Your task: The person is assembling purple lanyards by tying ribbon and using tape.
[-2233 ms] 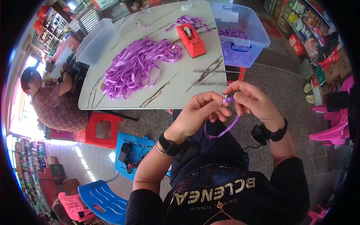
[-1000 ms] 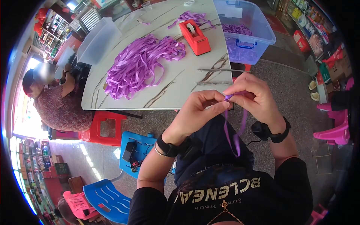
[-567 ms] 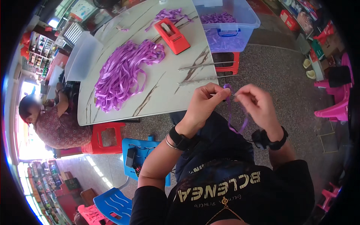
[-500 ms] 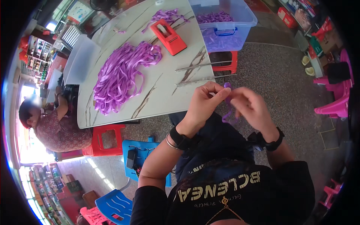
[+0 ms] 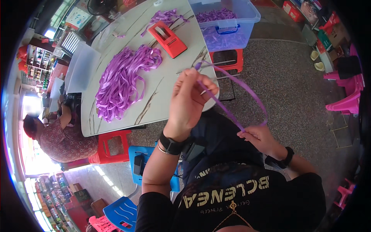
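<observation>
A purple ribbon (image 5: 243, 83) stretches in a long loop between my two hands. My left hand (image 5: 188, 101), raised over the table's near right corner, pinches its gathered, darker purple end (image 5: 198, 66) between thumb and fingers. Lower down, in front of my body, my right hand (image 5: 262, 138) grips the far bend of the loop, away from the table. A big pile of purple ribbons (image 5: 121, 83) lies on the marble-patterned table (image 5: 154, 91), left of my left hand. Behind that hand stands a red tape dispenser (image 5: 168, 39).
Two thin metal rods (image 5: 225, 62) jut over the table's right edge. A clear bin (image 5: 247, 29) of purple ribbon pieces rests on a red stool (image 5: 238, 60). More ribbons (image 5: 167, 17) lie at the back. Another person (image 5: 65, 139) sits at the left beside a translucent container (image 5: 80, 67).
My hands have moved apart, drawing the ribbon from a small bunch into a long loop. The left hand rose toward the table; the right came down toward my body.
</observation>
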Demonstrator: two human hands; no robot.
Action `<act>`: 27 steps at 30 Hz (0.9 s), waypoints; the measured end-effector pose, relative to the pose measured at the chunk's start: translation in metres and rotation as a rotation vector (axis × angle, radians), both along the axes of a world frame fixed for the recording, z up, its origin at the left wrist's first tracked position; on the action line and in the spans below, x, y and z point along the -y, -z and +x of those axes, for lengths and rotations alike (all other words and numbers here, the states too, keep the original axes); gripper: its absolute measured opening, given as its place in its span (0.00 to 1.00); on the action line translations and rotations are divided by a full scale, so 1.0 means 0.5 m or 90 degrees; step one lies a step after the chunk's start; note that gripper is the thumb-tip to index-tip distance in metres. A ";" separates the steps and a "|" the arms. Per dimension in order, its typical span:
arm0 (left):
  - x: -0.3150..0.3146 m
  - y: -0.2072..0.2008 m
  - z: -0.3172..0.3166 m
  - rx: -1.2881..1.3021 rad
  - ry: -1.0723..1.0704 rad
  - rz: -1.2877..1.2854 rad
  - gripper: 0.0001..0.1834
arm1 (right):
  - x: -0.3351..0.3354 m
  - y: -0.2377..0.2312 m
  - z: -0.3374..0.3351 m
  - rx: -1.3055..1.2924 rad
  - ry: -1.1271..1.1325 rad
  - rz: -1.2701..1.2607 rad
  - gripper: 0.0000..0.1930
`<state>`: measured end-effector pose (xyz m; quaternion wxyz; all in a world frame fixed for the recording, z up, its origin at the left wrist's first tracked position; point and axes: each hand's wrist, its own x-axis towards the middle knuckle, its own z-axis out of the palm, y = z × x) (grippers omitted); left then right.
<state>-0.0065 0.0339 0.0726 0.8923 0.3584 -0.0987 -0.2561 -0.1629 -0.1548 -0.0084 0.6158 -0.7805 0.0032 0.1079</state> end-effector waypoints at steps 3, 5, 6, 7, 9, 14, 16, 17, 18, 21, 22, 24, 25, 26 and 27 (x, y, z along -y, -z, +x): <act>-0.024 0.003 0.009 -0.031 -0.019 -0.024 0.11 | 0.028 0.011 -0.021 0.009 -0.014 -0.113 0.08; -0.032 0.000 0.004 -0.038 -0.022 -0.025 0.12 | 0.039 0.010 -0.025 0.013 -0.008 -0.152 0.07; -0.038 0.001 0.003 -0.039 -0.022 -0.026 0.12 | 0.045 0.003 -0.023 0.028 -0.008 -0.173 0.07; -0.046 0.004 0.004 -0.021 -0.008 -0.017 0.12 | 0.050 -0.001 -0.020 0.043 -0.007 -0.195 0.07; -0.064 0.010 0.008 -0.005 0.007 -0.007 0.12 | 0.053 0.005 -0.016 0.124 -0.020 -0.224 0.07; -0.100 0.004 0.011 -0.031 -0.105 0.008 0.12 | 0.036 -0.003 0.001 0.252 -0.093 -0.222 0.05; -0.098 -0.005 0.011 -0.028 -0.125 0.020 0.12 | 0.033 -0.012 0.007 0.323 -0.148 -0.268 0.04; -0.098 -0.009 0.010 -0.017 -0.123 0.022 0.12 | 0.029 -0.011 0.003 0.324 -0.153 -0.263 0.04; -0.099 -0.010 0.007 -0.006 -0.121 0.023 0.12 | 0.027 -0.009 -0.004 0.314 -0.149 -0.257 0.05; -0.110 -0.006 -0.002 0.009 -0.080 0.016 0.12 | 0.048 0.004 0.016 0.290 -0.153 -0.267 0.05; -0.113 -0.003 -0.009 0.016 -0.039 0.011 0.12 | 0.054 0.012 0.017 0.258 -0.160 -0.277 0.06; -0.120 -0.005 -0.019 0.031 -0.028 0.033 0.12 | 0.074 0.020 0.027 0.227 -0.122 -0.318 0.06; -0.134 -0.004 -0.022 0.052 0.043 0.108 0.12 | 0.082 0.021 0.034 0.198 -0.088 -0.355 0.06; -0.144 -0.003 -0.027 0.072 0.113 0.182 0.12 | 0.087 0.017 0.039 0.200 -0.089 -0.356 0.06; -0.148 -0.002 -0.038 0.083 0.123 0.218 0.12 | 0.092 0.010 0.044 0.224 -0.047 -0.399 0.06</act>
